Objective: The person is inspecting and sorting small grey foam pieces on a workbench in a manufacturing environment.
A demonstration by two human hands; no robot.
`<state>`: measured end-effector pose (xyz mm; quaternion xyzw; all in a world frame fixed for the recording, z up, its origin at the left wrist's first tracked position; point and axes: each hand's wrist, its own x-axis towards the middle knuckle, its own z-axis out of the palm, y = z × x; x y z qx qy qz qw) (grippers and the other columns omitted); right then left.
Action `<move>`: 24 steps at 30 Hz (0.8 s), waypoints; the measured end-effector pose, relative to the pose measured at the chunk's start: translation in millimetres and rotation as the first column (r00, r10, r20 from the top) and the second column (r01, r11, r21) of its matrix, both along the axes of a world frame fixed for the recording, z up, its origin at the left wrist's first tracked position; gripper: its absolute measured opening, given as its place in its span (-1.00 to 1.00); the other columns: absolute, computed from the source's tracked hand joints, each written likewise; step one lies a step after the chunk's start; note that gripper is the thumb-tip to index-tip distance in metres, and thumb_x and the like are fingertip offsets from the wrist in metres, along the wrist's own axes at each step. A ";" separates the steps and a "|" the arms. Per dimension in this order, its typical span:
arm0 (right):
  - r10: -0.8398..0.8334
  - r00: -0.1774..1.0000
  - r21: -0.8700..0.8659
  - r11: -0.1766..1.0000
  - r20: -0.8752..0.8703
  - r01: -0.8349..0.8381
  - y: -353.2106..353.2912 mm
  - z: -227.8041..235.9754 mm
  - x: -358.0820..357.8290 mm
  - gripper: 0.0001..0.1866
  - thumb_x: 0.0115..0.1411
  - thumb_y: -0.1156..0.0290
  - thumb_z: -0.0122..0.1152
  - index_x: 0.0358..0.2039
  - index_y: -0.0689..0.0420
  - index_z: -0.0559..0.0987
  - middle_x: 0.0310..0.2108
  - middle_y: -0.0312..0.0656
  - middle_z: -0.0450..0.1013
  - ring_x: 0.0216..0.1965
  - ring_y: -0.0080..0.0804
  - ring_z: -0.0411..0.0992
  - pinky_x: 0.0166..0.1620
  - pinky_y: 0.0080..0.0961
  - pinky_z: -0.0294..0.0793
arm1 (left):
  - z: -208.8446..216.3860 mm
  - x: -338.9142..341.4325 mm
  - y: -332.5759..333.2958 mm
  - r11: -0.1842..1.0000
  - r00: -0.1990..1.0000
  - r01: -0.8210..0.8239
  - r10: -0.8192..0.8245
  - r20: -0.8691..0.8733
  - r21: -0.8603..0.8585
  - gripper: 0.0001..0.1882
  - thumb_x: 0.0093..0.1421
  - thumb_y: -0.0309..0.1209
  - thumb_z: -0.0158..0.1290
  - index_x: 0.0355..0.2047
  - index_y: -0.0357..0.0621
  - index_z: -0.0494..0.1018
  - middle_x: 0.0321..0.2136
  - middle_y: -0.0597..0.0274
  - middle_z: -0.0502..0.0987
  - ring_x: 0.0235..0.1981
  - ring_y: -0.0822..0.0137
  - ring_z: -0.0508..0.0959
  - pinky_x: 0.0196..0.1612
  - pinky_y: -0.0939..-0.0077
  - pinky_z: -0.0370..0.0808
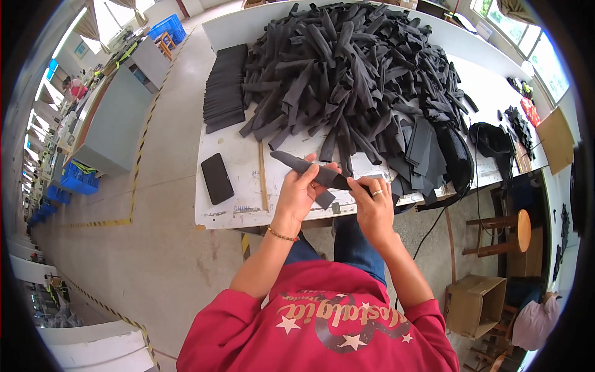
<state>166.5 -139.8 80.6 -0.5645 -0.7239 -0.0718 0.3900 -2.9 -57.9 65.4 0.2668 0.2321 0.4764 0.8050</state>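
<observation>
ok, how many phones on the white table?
1 visible: the black phone lies on the white table, left of the thin wooden strip and the person's left hand. Others could be hidden under the heap of dark fabric pieces.

A crimson top (248,328) with tan lettering (299,312), pale stars (352,342) and a dark swirl (323,338) was worn with blue jeans (359,247), a beaded bracelet (282,235) and a ring (377,193) on the right fingers (374,184).
</observation>
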 end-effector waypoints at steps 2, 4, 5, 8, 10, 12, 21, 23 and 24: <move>0.024 0.996 0.026 0.999 0.087 -0.026 0.8 2.4 6.3 -0.60 -0.07 0.58 0.21 -0.13 0.13 0.57 -0.27 -0.26 0.38 -0.26 -0.26 0.34 -0.19 -0.33 0.32 | 2.7 -2.9 1.8 1.000 1.000 0.018 -0.018 0.005 0.016 -0.52 0.32 -0.40 -0.03 0.16 -0.26 0.09 -0.02 -0.26 0.45 -0.01 -0.02 0.52 0.04 0.13 0.50; 0.026 0.991 0.038 0.999 0.134 -0.031 0.9 4.5 7.6 -0.58 -0.11 0.58 0.17 -0.14 0.12 0.58 -0.26 -0.27 0.38 -0.25 -0.28 0.35 -0.19 -0.33 0.32 | 2.0 -5.2 4.8 0.997 0.996 0.076 -0.076 0.055 -0.002 -0.48 0.30 -0.45 -0.02 0.16 -0.28 0.01 -0.06 -0.30 0.45 -0.05 -0.04 0.54 0.06 0.12 0.50; 0.025 0.985 0.057 0.998 0.168 -0.036 0.9 4.6 7.2 -0.58 -0.11 0.57 0.16 -0.14 0.13 0.58 -0.26 -0.28 0.38 -0.24 -0.29 0.35 -0.18 -0.33 0.32 | 2.2 -5.9 4.5 0.997 0.996 0.075 -0.075 0.056 -0.001 -0.48 0.30 -0.45 -0.02 0.16 -0.28 0.01 -0.06 -0.30 0.45 -0.05 -0.04 0.54 0.06 0.12 0.50; 0.012 0.975 0.087 0.996 0.222 -0.032 1.4 4.4 5.1 -0.58 -0.09 0.56 0.14 -0.13 0.15 0.57 -0.25 -0.27 0.37 -0.22 -0.29 0.35 -0.17 -0.33 0.33 | 6.1 -3.6 2.1 0.997 0.995 0.082 -0.083 0.055 0.006 -0.47 0.30 -0.48 -0.03 0.18 -0.29 -0.01 -0.05 -0.30 0.44 -0.03 -0.02 0.53 0.06 0.12 0.50; 0.004 0.971 0.096 0.995 0.240 -0.028 2.2 3.3 -0.4 -0.58 -0.08 0.55 0.14 -0.12 0.16 0.57 -0.25 -0.26 0.37 -0.21 -0.28 0.36 -0.16 -0.33 0.33 | 11.8 1.0 -5.6 1.000 1.000 -0.008 0.008 -0.030 0.026 -0.43 0.28 -0.55 -0.05 0.22 -0.30 -0.05 -0.05 -0.29 0.45 -0.02 0.04 0.52 0.06 0.18 0.51; -0.043 0.975 0.079 0.997 0.218 0.026 3.5 2.4 -8.7 -0.55 -0.08 0.53 0.15 -0.07 0.19 0.54 -0.21 -0.21 0.36 -0.21 -0.26 0.36 -0.15 -0.30 0.33 | 10.2 7.2 -12.9 0.998 0.997 -0.024 0.028 -0.071 0.054 -0.41 0.28 -0.55 -0.05 0.24 -0.29 -0.05 -0.03 -0.26 0.44 -0.01 0.04 0.52 0.06 0.20 0.51; 0.183 0.946 -0.011 0.981 -0.267 -0.193 11.1 6.0 -44.1 -0.51 -0.08 0.54 0.35 -0.10 0.16 0.42 -0.09 -0.04 0.32 -0.12 -0.01 0.33 -0.06 -0.17 0.34 | 10.8 16.5 -16.6 0.990 0.976 -0.136 0.128 0.178 0.033 -0.60 0.30 -0.33 0.01 0.07 -0.24 0.25 -0.29 0.01 0.61 0.00 0.07 0.52 0.14 0.18 0.37; 0.150 0.971 -0.071 0.984 -0.187 -0.165 4.1 -0.9 -35.4 -0.53 -0.08 0.55 0.34 -0.11 0.15 0.42 -0.09 -0.03 0.32 -0.11 0.00 0.33 -0.07 -0.16 0.36 | 1.3 14.1 -10.9 0.981 0.973 -0.170 0.151 0.174 0.096 -0.65 0.31 -0.32 0.01 0.01 -0.24 0.28 -0.31 0.00 0.61 0.00 0.07 0.52 0.14 0.18 0.36; 0.103 0.990 -0.130 0.985 -0.099 -0.115 -0.3 -4.5 -27.5 -0.55 -0.09 0.55 0.34 -0.13 0.14 0.43 -0.10 -0.03 0.32 -0.11 0.02 0.33 -0.08 -0.16 0.37 | -0.8 14.7 -8.5 0.970 0.972 -0.187 0.159 0.175 0.155 -0.70 0.31 -0.31 0.01 -0.05 -0.24 0.31 -0.32 -0.01 0.60 0.01 0.08 0.52 0.15 0.18 0.35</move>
